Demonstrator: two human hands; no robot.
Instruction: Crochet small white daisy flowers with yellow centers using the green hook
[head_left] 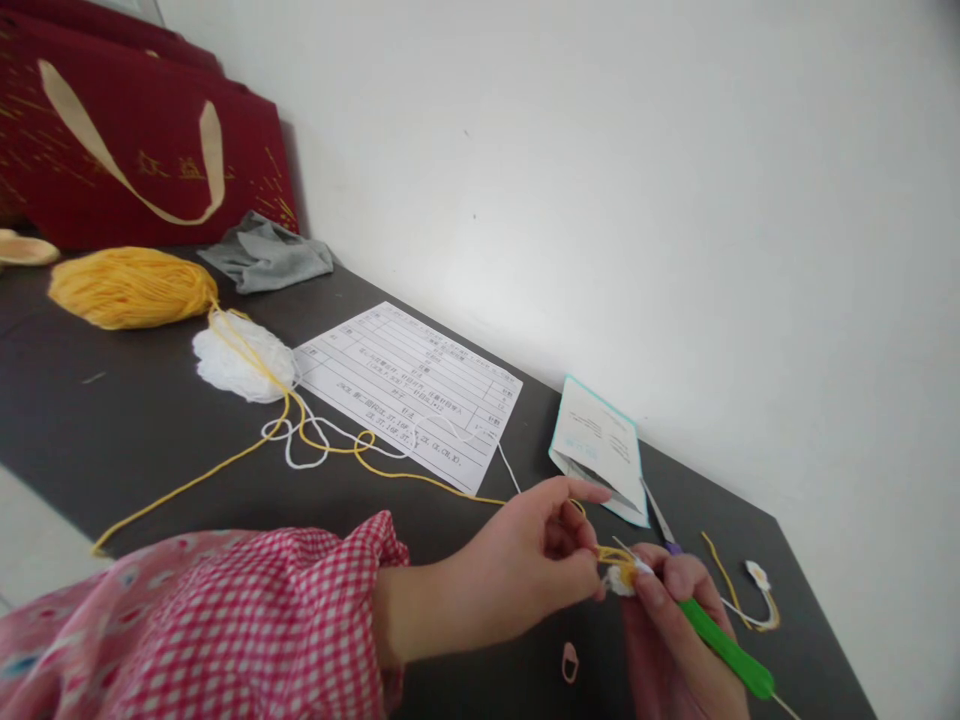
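Note:
My left hand [536,550], in a red gingham sleeve, reaches in from the lower left. Its thumb and curled fingers pinch yellow yarn [616,554] while the index finger points out to the right. Close beside it, my right hand [682,625] grips a crochet hook with a green handle [724,648]. Between the two hands sits a small white and yellow crochet piece [624,577], held at its right side by my right fingertips. The hook's thin metal tip shows just above this piece. Below the hands, a pink stitch marker [570,662] lies on the dark table.
A yellow yarn skein [135,288] and a white one [241,355] lie left, strands trailing rightward. A printed pattern sheet [420,395], a white packet [598,440], scissors [664,525] and a finished crochet flower [757,575] lie around. Behind are a grey cloth [266,255] and red bags [142,150].

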